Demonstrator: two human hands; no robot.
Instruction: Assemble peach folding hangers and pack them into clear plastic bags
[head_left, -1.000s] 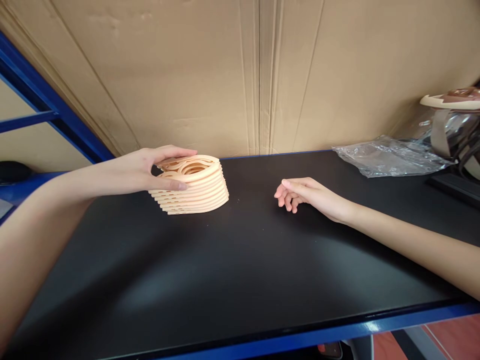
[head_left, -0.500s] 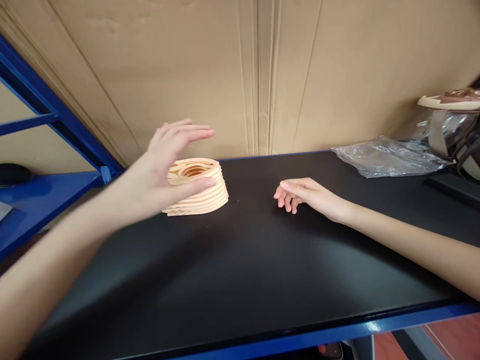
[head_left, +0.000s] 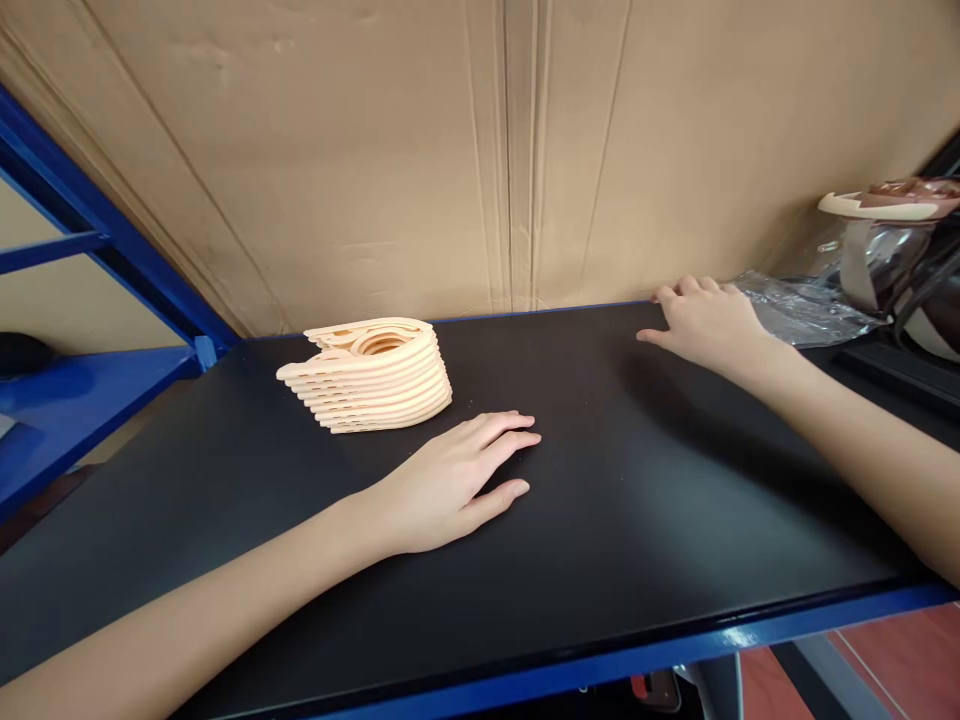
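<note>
Watching remotely, I've got the cream stack (head_left: 379,392) lying crosswise on the worktop (head_left: 600,530), up-left of the loose, empty fingers (head_left: 510,442) of the nearer left hand (head_left: 442,485), right hand (head_left: 709,322) unclenched beside the clear bag (head_left: 814,312).

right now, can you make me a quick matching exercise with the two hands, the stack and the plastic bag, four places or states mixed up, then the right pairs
Things
1. left hand
2. right hand
3. stack of cut-out pieces
4. plastic bag

Places and states
A. transparent and crumpled, toward the right of the black tabletop
B. open and holding nothing, near the tabletop's back edge
C. cream-coloured, on the left half of the tabletop
D. open and holding nothing, closer to the front edge than the stack is

Right pairs: 1-D, 2-B, 3-C, 4-A
</note>
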